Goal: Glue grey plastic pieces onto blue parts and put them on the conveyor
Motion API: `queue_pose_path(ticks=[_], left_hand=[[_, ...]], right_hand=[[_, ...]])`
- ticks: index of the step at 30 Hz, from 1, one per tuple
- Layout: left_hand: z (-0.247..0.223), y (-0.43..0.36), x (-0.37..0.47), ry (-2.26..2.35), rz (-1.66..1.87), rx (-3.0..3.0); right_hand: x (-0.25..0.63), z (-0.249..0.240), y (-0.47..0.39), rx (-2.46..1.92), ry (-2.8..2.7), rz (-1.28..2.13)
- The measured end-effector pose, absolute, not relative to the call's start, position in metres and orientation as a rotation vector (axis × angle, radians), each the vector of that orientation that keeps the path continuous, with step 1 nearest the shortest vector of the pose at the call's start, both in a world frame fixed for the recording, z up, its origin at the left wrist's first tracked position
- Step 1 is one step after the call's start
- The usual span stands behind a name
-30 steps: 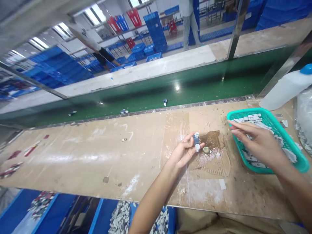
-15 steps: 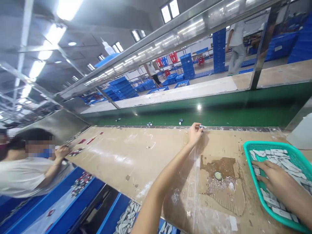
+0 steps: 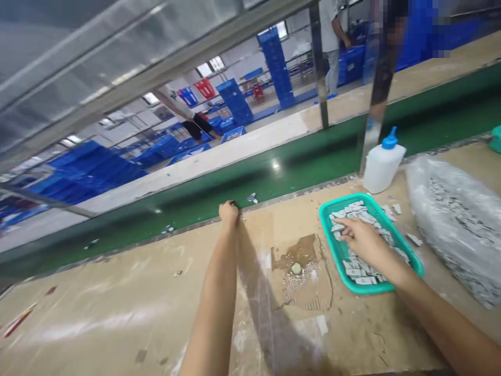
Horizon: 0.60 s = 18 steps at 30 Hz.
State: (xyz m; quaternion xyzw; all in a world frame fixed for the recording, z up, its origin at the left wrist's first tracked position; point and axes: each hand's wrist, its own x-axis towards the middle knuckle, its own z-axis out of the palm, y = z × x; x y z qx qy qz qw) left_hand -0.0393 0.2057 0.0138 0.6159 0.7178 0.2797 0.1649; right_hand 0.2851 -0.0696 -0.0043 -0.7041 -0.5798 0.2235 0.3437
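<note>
My left hand point(image 3: 229, 211) is at the far edge of the tan table, beside the green belt point(image 3: 276, 166). Its fingers are curled together, with a small dark bit at their tips that I cannot make out. Just right of it on the belt lies a small blue-and-white piece point(image 3: 252, 198). My right hand point(image 3: 362, 241) hovers low over a green basket point(image 3: 325, 230) of flat whitish pieces point(image 3: 360, 269), its index finger stretched out and apart from the thumb. Between the arms, a round pale disc point(image 3: 296, 269) sits on wet, torn cardboard point(image 3: 309, 300).
A white bottle with a blue nozzle point(image 3: 381, 167) stands behind the basket, near a metal post point(image 3: 376, 115). Right of the basket lies a clear plastic bag point(image 3: 457, 209) of small pieces. More pieces point(image 3: 168, 228) lie on the belt. People and blue crates point(image 3: 235, 102) are beyond.
The view has swung right, bringing the bottle and bag into sight. My left hand has moved left along the belt edge. My right hand stays at the basket, its index finger now stretched out.
</note>
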Motion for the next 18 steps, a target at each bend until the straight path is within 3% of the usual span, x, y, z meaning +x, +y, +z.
queue_pose_path(ticks=[5, 10, 18], left_hand=[[0.01, 0.208, -0.044, 2.053, 0.984, 1.574], [0.012, 0.175, -0.031, 1.773, 1.167, 1.357], [0.008, 0.054, -0.011, 1.206, 0.864, 0.916]], right_hand=[[0.291, 0.002, -0.073, -1.878, -1.428, 0.49], [0.303, -0.004, -0.078, -1.919, -1.62, 0.266], [0.303, -0.011, -0.082, -1.992, -1.81, 0.272]])
